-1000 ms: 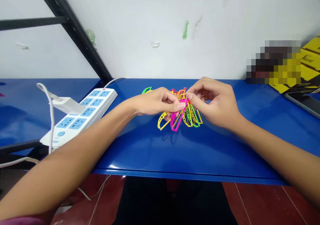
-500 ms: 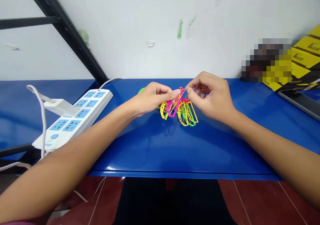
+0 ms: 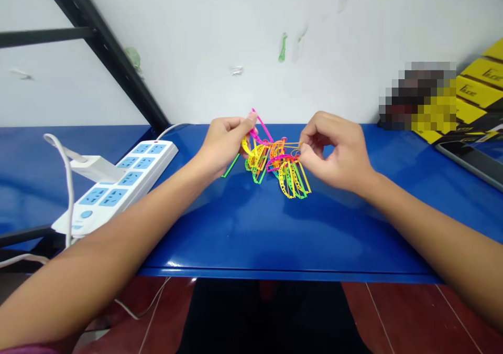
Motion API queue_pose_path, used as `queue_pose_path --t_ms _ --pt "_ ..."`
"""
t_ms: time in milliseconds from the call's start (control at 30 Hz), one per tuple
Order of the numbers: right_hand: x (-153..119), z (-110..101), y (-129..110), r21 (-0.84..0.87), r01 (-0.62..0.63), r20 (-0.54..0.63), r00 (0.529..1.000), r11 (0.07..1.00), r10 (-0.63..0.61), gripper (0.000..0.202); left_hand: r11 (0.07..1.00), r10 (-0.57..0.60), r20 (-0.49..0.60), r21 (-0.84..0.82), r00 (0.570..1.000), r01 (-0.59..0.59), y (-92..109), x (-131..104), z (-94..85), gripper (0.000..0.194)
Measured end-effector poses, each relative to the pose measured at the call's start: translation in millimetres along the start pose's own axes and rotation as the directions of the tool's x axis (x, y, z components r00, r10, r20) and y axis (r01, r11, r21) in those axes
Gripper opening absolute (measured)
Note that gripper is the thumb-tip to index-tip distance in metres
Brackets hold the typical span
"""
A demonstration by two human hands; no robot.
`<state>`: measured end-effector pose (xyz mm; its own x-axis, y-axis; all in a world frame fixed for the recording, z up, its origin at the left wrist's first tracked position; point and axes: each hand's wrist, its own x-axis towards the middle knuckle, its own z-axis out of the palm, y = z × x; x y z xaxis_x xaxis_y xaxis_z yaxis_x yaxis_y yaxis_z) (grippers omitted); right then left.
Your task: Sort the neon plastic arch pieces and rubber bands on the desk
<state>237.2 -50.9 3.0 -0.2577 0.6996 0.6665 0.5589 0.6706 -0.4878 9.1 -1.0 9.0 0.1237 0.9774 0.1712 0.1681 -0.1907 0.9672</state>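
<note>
A bunch of brightly coloured plastic clips (image 3: 257,157), in yellow, green, orange and pink, hangs between my hands above the blue table. Each has a curved arm full of holes and a straight thin bar. My left hand (image 3: 230,141) pinches a pink clip (image 3: 264,126) between thumb and fingers, its two arms spread apart. A thin tan band (image 3: 291,145) runs from the bunch to my right hand (image 3: 334,147), whose thumb and forefinger are closed on it. More yellow and green clips (image 3: 293,181) dangle just left of the right fingertips.
On the left lies a white power strip (image 3: 157,178) with a plugged-in adapter (image 3: 94,168) and a looping cable. A black metal post (image 3: 118,65) rises behind it. Yellow and black boxes (image 3: 477,89) and a dark phone-like slab (image 3: 471,162) are on the right.
My left hand has moved left and slightly up, drawing the pink clip away from the bunch with its bar swung up. The right hand has shifted slightly right, still pinching the band.
</note>
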Motion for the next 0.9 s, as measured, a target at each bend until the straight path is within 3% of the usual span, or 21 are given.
queue_pose_path --t_ms 100,200,267,300,467,600,733,900 --pt "1.2 -1.7 0.1 0.02 -0.012 0.014 1.0 1.0 0.012 0.017 0.997 -0.047 -0.179 -0.068 0.983 0.036 -0.4 4.3 -1.6 0.047" --pt "5.7 -6.7 6.1 0.001 -0.032 0.008 0.999 0.999 0.032 0.016 0.988 -0.109 -0.271 -0.132 0.956 0.075 0.4 10.0 -8.3 0.042" --pt "10.0 -12.6 14.3 -0.073 -0.055 0.08 0.995 0.996 0.061 0.015 0.988 -0.122 -0.289 -0.129 0.95 0.088 0.9 14.0 -13.1 0.041" --pt "12.2 -15.7 19.3 -0.129 -0.067 0.169 0.982 0.989 0.088 0.015 0.991 -0.114 -0.29 -0.105 0.95 0.087 1.0 15.8 -15.0 0.039" --pt "19.7 -26.2 40.5 -0.442 -0.042 0.503 0.816 0.896 0.286 0.023 0.99 0.074 -0.213 0.137 0.974 -0.045 -2.3 17.8 -14.1 0.023" --pt "23.3 -28.3 39.7 -0.543 -0.001 0.612 0.684 0.84 0.397 0.028 0.973 0.14 -0.141 0.205 0.98 -0.109 -6.6 15.1 -11.3 0.021" --pt "25.1 -29.5 34.6 -0.629 0.007 0.593 0.652 0.778 0.473 0.024 0.916 0.26 -0.064 0.331 0.963 -0.225 -9.9 15.6 -19.0 0.024" --pt "24.4 -30.3 37.4 -0.666 0.024 0.575 0.653 0.746 0.492 0.023 0.687 0.366 0.041 0.662 0.93 -0.3 -5.3 14.4 -31.5 0.042"
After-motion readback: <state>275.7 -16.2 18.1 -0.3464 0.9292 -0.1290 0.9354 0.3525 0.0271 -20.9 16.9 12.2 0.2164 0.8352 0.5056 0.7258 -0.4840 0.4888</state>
